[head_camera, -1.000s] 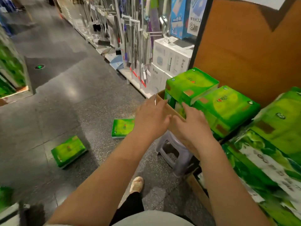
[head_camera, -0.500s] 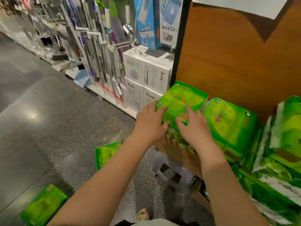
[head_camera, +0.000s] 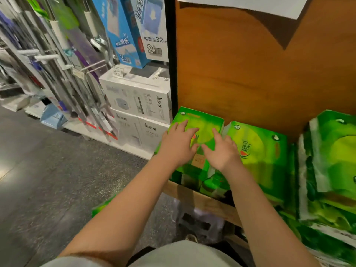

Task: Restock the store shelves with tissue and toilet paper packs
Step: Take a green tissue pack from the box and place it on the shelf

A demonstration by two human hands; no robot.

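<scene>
Nearest the camera, a small grey stool [head_camera: 194, 218] stands on the floor under the cardboard carton [head_camera: 210, 203], and a further green pack [head_camera: 102, 206] lies on the floor [head_camera: 48, 180] just behind the left forearm; a step taken without looking could catch either one. Above them, the carton's front edge juts out past what seems to be its support, so a hard downward push may tip it. Both hands lie on top of the upper green tissue pack [head_camera: 204, 122]: the left hand [head_camera: 178, 144] with fingers spread flat over its near-left part, the right hand [head_camera: 221, 151] with fingers straight and slightly fanned at its right edge, neither wrapped around it. That pack sits on other green packs inside the carton, close against the wooden back panel [head_camera: 250, 74] and just beside the neighbouring green pack [head_camera: 260, 151]. With flat palms and glossy wrap, the risk I judge greatest is the pack skidding leftward off the stack toward the white boxes [head_camera: 138, 101], or sliding forward over the carton's lip. Farther right, the big wrapped bundles [head_camera: 331, 160] lean and could slump if nudged.
</scene>
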